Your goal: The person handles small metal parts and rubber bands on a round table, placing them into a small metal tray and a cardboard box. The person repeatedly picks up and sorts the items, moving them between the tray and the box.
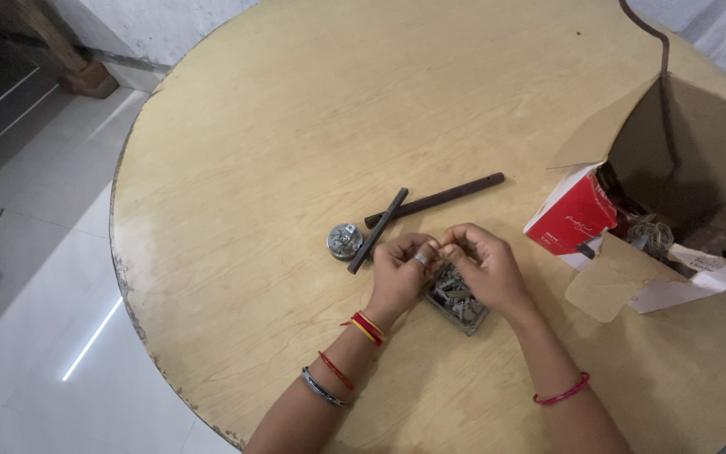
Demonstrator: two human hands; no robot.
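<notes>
My left hand (pixel 402 271) and my right hand (pixel 482 265) meet fingertip to fingertip above a small grey tray of metal parts (pixel 462 304) on the round wooden table (pixel 279 151). Both pinch a small metal piece (pixel 440 247) between them; it is too small to make out. A ring sits on a left finger, and bangles and threads circle both wrists. Just left of my left hand lie two dark flat bars (pixel 430 202), crossed, and a round silver metal part (pixel 344 240).
An open cardboard box (pixel 674 151) with a red and white side (pixel 571 220) lies at the right, with tangled wire and other items inside. A dark cable (pixel 661 46) runs over the box. The table's worn edge (pixel 128 286) drops to a white tiled floor (pixel 35 277) on the left.
</notes>
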